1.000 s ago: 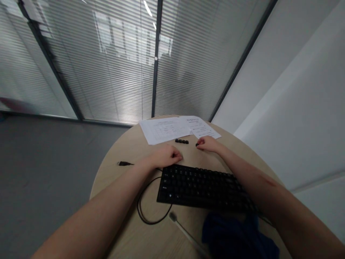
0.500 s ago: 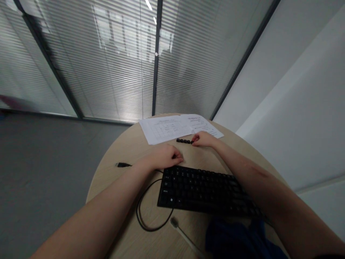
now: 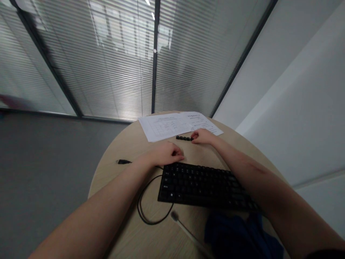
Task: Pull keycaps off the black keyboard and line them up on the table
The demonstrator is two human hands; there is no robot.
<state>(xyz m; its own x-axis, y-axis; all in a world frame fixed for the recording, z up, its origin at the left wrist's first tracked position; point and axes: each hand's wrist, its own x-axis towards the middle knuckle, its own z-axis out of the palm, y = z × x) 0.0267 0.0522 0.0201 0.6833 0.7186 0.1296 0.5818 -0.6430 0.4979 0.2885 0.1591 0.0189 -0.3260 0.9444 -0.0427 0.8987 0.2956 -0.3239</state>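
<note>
In the head camera's view, one keyboard (image 3: pixel 205 185) is seen lying on a pale, round tabletop (image 3: pixel 151 241), with a Windows logo key (image 3: pixel 171 194) made out at its lower left corner; its other markings are too small to be read. Two printed sheets (image 3: pixel 164 127) are spread at the far edge, one ruled with a table and one set in lines of text under a larger heading, none of it legible.

Just in front of the paper, five black keycaps (image 3: pixel 184 138) are lined up in one row, the last of them partly hidden. That fifth keycap (image 3: pixel 192 139) is pinched at the row's right end between the thumb and fingers of the right hand (image 3: pixel 201 136). The left hand (image 3: pixel 169 153) is rested by the keyboard's upper left corner, its fingers loosely curled; whether anything is held inside cannot be told.

One USB plug (image 3: pixel 124 162) is laid beyond the left forearm, and one black cable (image 3: pixel 155 224) is looped beside the keyboard. One brush (image 3: pixel 187 232) and one blue cloth (image 3: pixel 237 233) are placed nearest the camera. The scene is backed by glass panels fitted with blinds (image 3: pixel 113 79).
</note>
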